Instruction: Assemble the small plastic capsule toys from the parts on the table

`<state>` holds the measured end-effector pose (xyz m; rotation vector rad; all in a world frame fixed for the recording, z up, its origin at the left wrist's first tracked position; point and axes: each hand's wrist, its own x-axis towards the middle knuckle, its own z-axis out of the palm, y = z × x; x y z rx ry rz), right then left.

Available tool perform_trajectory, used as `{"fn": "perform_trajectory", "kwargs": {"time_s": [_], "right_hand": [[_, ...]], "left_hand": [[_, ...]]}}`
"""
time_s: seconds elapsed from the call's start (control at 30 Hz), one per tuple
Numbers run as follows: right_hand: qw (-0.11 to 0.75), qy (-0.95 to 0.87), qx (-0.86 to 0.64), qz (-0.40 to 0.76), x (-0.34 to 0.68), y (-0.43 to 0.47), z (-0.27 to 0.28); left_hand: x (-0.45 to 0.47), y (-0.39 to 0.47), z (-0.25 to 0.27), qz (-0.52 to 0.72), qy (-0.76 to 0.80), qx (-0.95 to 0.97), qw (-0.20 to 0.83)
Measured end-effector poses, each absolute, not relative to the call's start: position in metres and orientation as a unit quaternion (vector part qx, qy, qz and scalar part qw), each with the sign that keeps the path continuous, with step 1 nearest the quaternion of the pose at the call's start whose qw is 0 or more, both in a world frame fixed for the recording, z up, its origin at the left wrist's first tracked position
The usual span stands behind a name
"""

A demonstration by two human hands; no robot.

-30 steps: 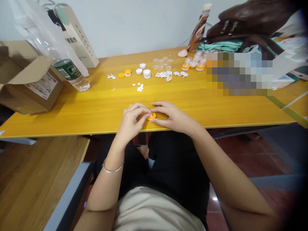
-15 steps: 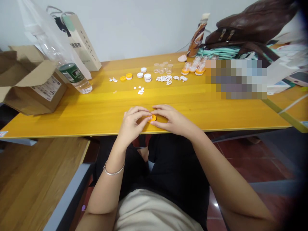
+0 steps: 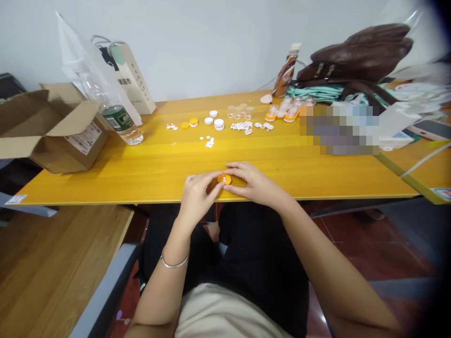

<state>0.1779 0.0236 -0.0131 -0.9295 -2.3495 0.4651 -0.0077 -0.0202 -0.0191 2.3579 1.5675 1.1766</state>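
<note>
Close to the front edge of the table, an orange round cap point(image 3: 224, 179) with a small white piece at its centre sits between my two hands. My left hand point(image 3: 200, 192) has its thumb and fingers closed on the cap's left side. From the right, my right hand point(image 3: 255, 183) grips the same cap with thumb and fingertips. Farther back lie small white discs point(image 3: 210, 142), white slotted parts point(image 3: 241, 126), white round caps point(image 3: 219, 124), and two more orange caps point(image 3: 193, 122). Small white stemmed pieces point(image 3: 172, 126) lie left of these.
Clear cups point(image 3: 248, 112) and orange-based clear assemblies point(image 3: 291, 114) stand toward the back. An open cardboard box point(image 3: 66, 136) and a tilted water bottle point(image 3: 121, 123) are at left. A brown bag point(image 3: 355, 56) and a drink bottle point(image 3: 286, 71) are at right.
The left fingers have drawn back from the cap's centre to its side, so the white piece inside now shows. The whole view has shifted slightly.
</note>
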Motion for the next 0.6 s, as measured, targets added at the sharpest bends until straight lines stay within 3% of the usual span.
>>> {"fn": "perform_trajectory", "kwargs": {"time_s": [0.6], "right_hand": [[0.352, -0.841, -0.342, 0.227, 0.1767, 0.0222, -0.0101]], "left_hand": [[-0.0075, -0.0219, -0.0202, 0.400, 0.487, 0.775, 0.048]]}}
